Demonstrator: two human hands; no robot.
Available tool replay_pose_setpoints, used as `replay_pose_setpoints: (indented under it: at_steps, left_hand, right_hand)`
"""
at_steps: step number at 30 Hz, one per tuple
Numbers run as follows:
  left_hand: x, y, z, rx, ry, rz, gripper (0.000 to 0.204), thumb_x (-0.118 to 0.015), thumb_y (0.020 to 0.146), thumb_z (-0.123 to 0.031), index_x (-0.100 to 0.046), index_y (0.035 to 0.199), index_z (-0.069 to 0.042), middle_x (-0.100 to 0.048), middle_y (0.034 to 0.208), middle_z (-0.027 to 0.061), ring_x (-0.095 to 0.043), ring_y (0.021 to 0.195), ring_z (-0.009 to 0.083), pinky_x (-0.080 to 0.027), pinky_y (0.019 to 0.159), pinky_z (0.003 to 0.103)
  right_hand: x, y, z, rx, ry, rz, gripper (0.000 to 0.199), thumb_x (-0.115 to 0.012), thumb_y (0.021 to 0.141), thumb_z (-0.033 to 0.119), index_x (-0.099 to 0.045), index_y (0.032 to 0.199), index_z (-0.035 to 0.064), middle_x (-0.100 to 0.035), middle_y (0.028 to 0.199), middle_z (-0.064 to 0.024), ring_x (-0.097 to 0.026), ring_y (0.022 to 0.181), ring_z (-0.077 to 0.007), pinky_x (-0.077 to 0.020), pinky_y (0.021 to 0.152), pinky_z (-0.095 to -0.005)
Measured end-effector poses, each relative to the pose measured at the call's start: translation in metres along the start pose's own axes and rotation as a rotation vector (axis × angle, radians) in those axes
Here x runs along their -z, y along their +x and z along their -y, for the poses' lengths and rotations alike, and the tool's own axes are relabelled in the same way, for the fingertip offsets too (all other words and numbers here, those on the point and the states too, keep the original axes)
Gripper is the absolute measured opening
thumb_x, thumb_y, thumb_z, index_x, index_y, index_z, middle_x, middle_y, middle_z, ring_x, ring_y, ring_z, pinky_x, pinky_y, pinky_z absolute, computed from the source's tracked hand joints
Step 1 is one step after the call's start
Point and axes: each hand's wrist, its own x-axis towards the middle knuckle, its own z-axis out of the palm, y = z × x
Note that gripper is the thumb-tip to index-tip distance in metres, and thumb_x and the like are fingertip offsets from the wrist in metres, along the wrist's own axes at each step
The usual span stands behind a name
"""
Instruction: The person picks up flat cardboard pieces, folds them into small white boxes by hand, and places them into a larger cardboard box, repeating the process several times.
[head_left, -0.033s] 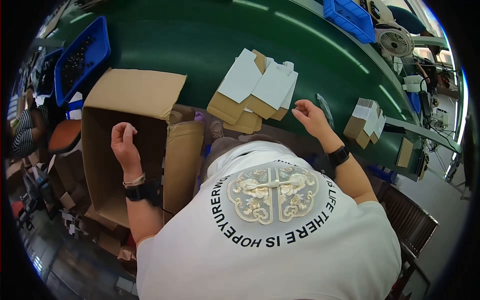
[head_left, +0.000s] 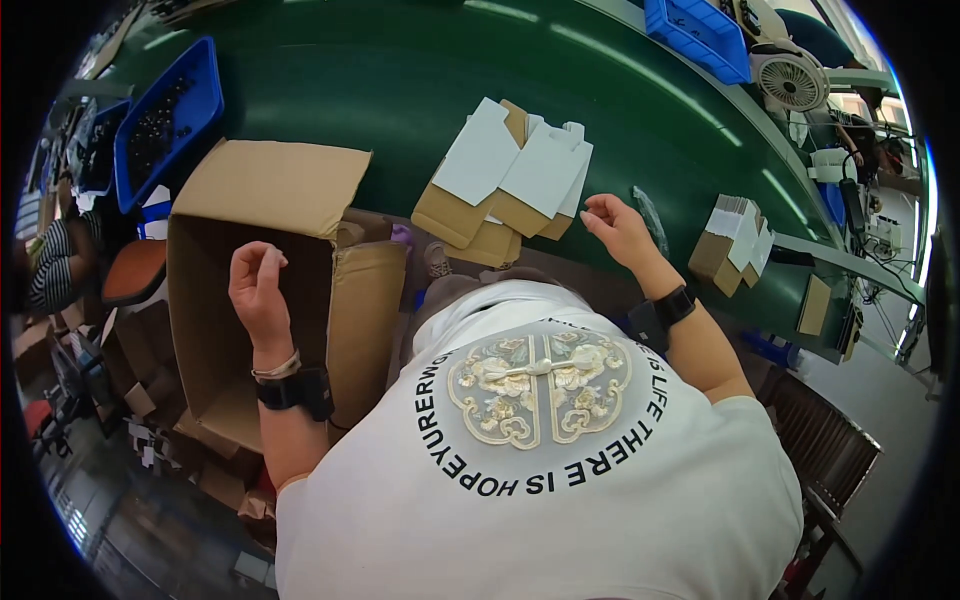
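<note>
My left hand (head_left: 262, 298) hovers over the large open cardboard box (head_left: 210, 350). Its fingers are curled with the tips close together, and nothing shows in them. Beside the pile of flat white-and-brown cartons (head_left: 545, 165), my right hand (head_left: 618, 230) is raised with loosely bent fingers, the thumb a little apart, and nothing visible in the grasp. The cartons lie overlapping at the near edge of the green table (head_left: 330, 75). One box flap (head_left: 280, 182) spreads out toward the table, and another folds down on the side nearest me.
A blue tray of small black parts (head_left: 170, 120) stands left of the box. To the right lie a clear plastic strip (head_left: 650, 220) and a stack of folded cartons (head_left: 732, 240). Farther back are a blue crate (head_left: 698, 38) and a small fan (head_left: 790, 80). An orange seat (head_left: 135, 272) is at left.
My left hand has shifted slightly to the right over the box. My right hand has barely moved, and the whole view has tilted a little.
</note>
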Motion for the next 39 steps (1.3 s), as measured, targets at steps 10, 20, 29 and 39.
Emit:
replay_pose_setpoints:
  at_steps: [10,20,29,39]
  left_hand:
    - [-0.264,0.014,0.026,-0.505,1.165,0.536,0.082,-0.070,0.071,-0.043,-0.036,0.134,-0.002,-0.042,0.131,0.0230,-0.037,0.123,0.0362,-0.025,0.102,0.057]
    - [-0.239,0.022,0.005,-0.412,1.152,0.546,0.102,-0.075,0.062,-0.040,-0.023,0.139,0.001,-0.042,0.119,0.0206,-0.034,0.118,0.0385,-0.024,0.102,0.056]
    - [-0.201,0.001,-0.099,-0.525,0.760,0.543,0.096,-0.084,0.053,-0.026,-0.032,0.129,0.001,-0.043,0.111,0.0161,-0.038,0.105,0.0330,-0.038,0.091,0.040]
    - [-0.169,-0.015,-0.051,-0.085,0.017,0.447,0.055,-0.077,0.071,-0.012,-0.046,0.115,-0.005,-0.047,0.100,0.0083,-0.049,0.082,0.0148,-0.047,0.072,0.028]
  right_hand:
    - [-0.027,0.019,0.014,0.126,0.299,0.093,0.024,-0.064,0.085,0.017,-0.059,0.102,-0.0006,-0.065,0.087,-0.0071,-0.060,0.077,-0.0121,-0.0494,0.072,-0.0256]
    - [-0.025,0.006,0.027,0.122,0.358,0.047,0.031,-0.066,0.085,0.014,-0.056,0.112,0.0016,-0.061,0.097,-0.0039,-0.057,0.081,-0.0087,-0.0472,0.072,-0.0217]
    - [-0.003,-0.004,0.114,0.826,0.244,0.043,0.063,-0.079,0.074,0.023,-0.048,0.127,0.0137,-0.042,0.130,-0.0104,-0.045,0.115,-0.0210,-0.0422,0.090,-0.0345]
    - [-0.044,-0.011,0.095,0.603,0.328,0.426,0.034,-0.068,0.083,0.014,-0.054,0.113,0.0062,-0.057,0.109,-0.0072,-0.054,0.103,-0.0159,-0.0441,0.086,-0.0268]
